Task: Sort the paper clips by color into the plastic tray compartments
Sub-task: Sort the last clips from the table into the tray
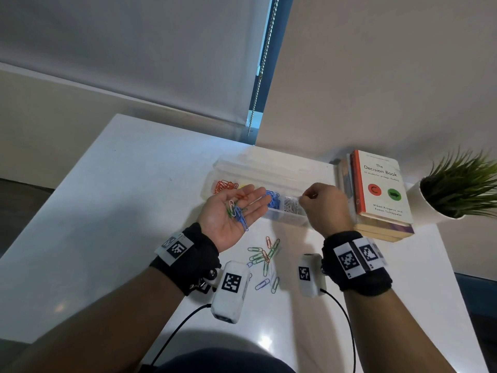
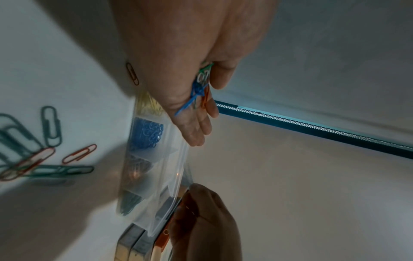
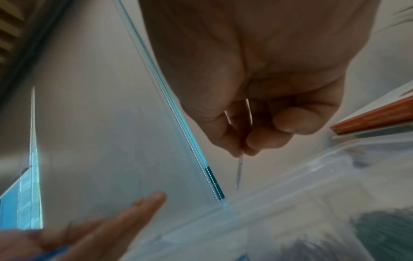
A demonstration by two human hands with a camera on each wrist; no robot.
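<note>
Your left hand (image 1: 233, 211) lies flat, palm up, as a holding dish for a small mixed bunch of paper clips (image 1: 236, 210) — blue, green, red and white, too tangled to count. Your right hand (image 1: 324, 204) pinches one pale clip (image 3: 239, 169) in a closed grip above the plastic tray (image 1: 271, 170), over the white compartment, I judge. Four filled compartments show from the head view: red, yellow, blue, white. A dozen or so loose clips (image 1: 265, 258) wait on the bench (image 1: 121, 211).

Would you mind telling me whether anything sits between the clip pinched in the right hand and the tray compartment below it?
Nothing visible does. The right hand pinches a pale clip just above the open plastic tray, over the white clips. The lid is folded back, and the left hand is off to the side.
</note>
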